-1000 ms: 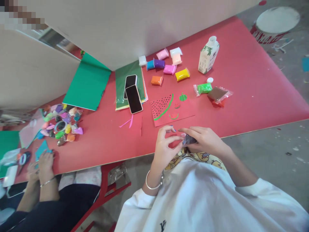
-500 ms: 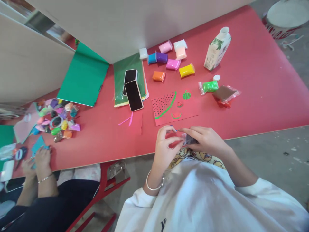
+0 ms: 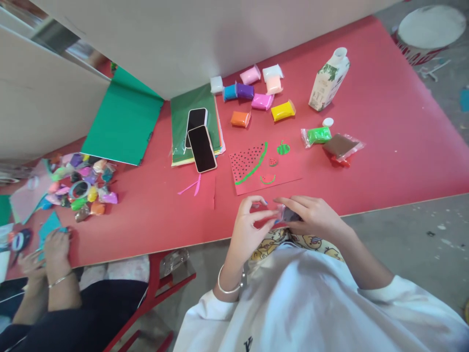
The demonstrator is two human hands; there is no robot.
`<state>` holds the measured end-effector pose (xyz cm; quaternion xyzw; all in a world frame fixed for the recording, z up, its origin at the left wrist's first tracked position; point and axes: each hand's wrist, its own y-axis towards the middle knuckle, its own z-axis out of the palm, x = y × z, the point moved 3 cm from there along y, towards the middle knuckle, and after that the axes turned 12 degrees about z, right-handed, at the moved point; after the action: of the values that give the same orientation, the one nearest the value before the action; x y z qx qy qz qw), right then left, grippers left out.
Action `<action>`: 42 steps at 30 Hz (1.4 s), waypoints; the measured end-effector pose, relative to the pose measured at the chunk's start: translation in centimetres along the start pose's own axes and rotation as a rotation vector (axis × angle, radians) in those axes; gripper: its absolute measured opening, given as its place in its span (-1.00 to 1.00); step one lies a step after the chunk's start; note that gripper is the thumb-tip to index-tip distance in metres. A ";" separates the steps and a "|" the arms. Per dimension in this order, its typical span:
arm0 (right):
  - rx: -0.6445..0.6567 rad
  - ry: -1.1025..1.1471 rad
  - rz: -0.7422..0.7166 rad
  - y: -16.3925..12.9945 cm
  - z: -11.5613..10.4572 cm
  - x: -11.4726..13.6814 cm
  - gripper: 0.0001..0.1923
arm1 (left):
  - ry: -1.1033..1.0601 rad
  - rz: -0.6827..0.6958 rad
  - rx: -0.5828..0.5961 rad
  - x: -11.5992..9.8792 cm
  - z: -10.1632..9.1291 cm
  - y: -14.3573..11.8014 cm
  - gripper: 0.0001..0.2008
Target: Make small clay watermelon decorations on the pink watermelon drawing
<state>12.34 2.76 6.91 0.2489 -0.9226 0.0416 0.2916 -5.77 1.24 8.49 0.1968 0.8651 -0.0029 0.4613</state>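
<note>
My right hand [image 3: 317, 215] is wrapped round a small packet of dark clay [image 3: 291, 215] at the table's front edge, just above my lap. Its clear wrapper end points left, where the thumb and a finger of my left hand [image 3: 247, 222] pinch it. The left index finger is curled up, apart from the wrapper. Right behind my hands lies a red sheet [image 3: 289, 168] decorated with a large dotted watermelon slice and smaller melon shapes. A green clay packet [image 3: 318, 135] and a brown clay packet [image 3: 340, 145] rest beyond my right hand, with something red under the brown one.
Several wrapped clay packets, including a yellow one [image 3: 283, 111], lie at the back. A carton [image 3: 329, 80] stands uncapped near a white cap [image 3: 328, 122]. Two phones [image 3: 202, 149] rest on a green pack. Pink plastic tools [image 3: 197, 186] lie left. A co-worker's hands [image 3: 54, 249] hold blue material.
The view has shifted slightly, so the table sits a little lower in it. My left index fingertip has drawn slightly away from my right hand. The packet stays held between both hands.
</note>
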 end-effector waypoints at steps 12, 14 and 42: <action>-0.005 0.022 0.048 0.5 1.0 -0.3 -0.55 | 0.142 0.149 0.051 -0.3 0.4 0.3 -0.83; -0.001 0.050 0.073 0.6 1.2 -0.3 -0.54 | 0.150 0.159 0.010 -0.3 0.2 0.4 -0.81; 0.227 0.312 0.275 0.8 3.3 -1.5 -0.45 | -0.037 -0.080 -0.079 3.4 2.5 -0.3 -0.88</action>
<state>11.25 3.38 3.37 0.1425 -0.8810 0.2225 0.3925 -5.60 1.68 4.26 0.1438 0.8630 0.0091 0.4843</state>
